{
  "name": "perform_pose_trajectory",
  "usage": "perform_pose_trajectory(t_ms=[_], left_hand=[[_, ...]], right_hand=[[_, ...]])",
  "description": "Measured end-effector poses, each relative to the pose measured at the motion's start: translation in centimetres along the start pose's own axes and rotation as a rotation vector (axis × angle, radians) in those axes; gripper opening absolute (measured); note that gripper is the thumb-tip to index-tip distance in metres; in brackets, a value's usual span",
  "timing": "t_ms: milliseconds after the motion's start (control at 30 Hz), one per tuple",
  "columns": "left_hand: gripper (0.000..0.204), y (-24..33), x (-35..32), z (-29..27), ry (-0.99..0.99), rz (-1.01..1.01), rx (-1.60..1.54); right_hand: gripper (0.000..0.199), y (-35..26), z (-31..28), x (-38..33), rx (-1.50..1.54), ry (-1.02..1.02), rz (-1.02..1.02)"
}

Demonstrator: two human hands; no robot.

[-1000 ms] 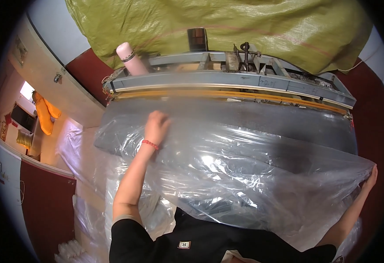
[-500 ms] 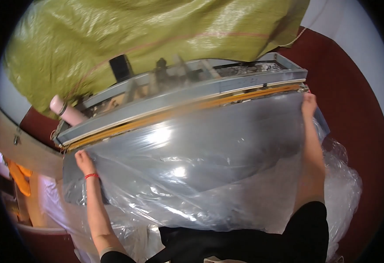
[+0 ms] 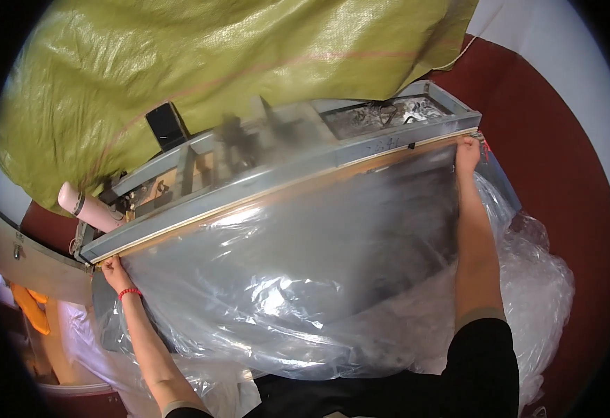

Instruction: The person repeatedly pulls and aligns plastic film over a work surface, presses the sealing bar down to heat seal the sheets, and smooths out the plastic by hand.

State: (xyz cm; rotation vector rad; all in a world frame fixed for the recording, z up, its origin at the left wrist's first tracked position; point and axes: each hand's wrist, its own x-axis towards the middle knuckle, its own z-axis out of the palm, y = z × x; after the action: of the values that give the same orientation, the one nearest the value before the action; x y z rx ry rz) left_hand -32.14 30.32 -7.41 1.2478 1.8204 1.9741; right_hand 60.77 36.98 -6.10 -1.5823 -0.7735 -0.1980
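Observation:
A wide sheet of clear plastic film (image 3: 263,299) is stretched between my hands over a dark flat surface. My left hand (image 3: 115,273), with a red beaded bracelet at the wrist, pinches the film's far left corner. At the far right corner my right hand (image 3: 467,155) is closed on the film in the same way. Both hands are up against the front of a long grey metal machine frame (image 3: 249,182). Along that frame's lower front edge runs an orange-brown strip (image 3: 361,167), which the film's far edge now meets. Loose folds of film hang toward my body.
A pink bottle (image 3: 90,207) leans at the frame's left end. A black phone (image 3: 167,125) rests against the yellow-green woven tarp (image 3: 263,49) behind. Bunched clear film (image 3: 528,299) lies at right over the red floor (image 3: 563,195). Orange gloves (image 3: 30,306) are at far left.
Both hands have shifted left; the left is slightly lower, the right slightly higher in view. The film's far edge has moved up to the frame, covering more of the orange strip.

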Motion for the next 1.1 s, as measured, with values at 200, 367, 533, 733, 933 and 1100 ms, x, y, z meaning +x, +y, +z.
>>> perform_pose_trajectory(t_ms=[200, 367, 533, 733, 933, 1100], left_hand=[[0.007, 0.5, -0.2, -0.9, 0.242, -0.078, -0.002], [0.004, 4.0, -2.4, 0.7, 0.128, -0.153, -0.108], [0.002, 11.6, -7.0, -0.1, -0.217, -0.115, -0.152], [0.005, 20.9, -13.5, 0.3, -0.481, -0.138, -0.271], [0.006, 25.1, -16.3, -2.9, -0.531, -0.101, -0.334], [0.006, 27.1, -16.8, -4.9, -0.536, 0.132, -0.188]], right_hand=[[0.008, -3.0, -0.4, -1.3, 0.262, -0.078, 0.218], [0.016, -2.6, -2.4, -0.9, 0.36, -0.291, 0.15], [0.021, -5.5, -9.0, -0.8, 0.087, -0.14, 0.109], [0.026, -7.3, -16.1, 3.5, -0.571, 0.273, -0.306], [0.024, -33.1, -5.3, -16.4, 0.208, -0.791, -0.449], [0.037, -40.9, -2.4, -34.8, 0.604, -1.387, -0.754]])
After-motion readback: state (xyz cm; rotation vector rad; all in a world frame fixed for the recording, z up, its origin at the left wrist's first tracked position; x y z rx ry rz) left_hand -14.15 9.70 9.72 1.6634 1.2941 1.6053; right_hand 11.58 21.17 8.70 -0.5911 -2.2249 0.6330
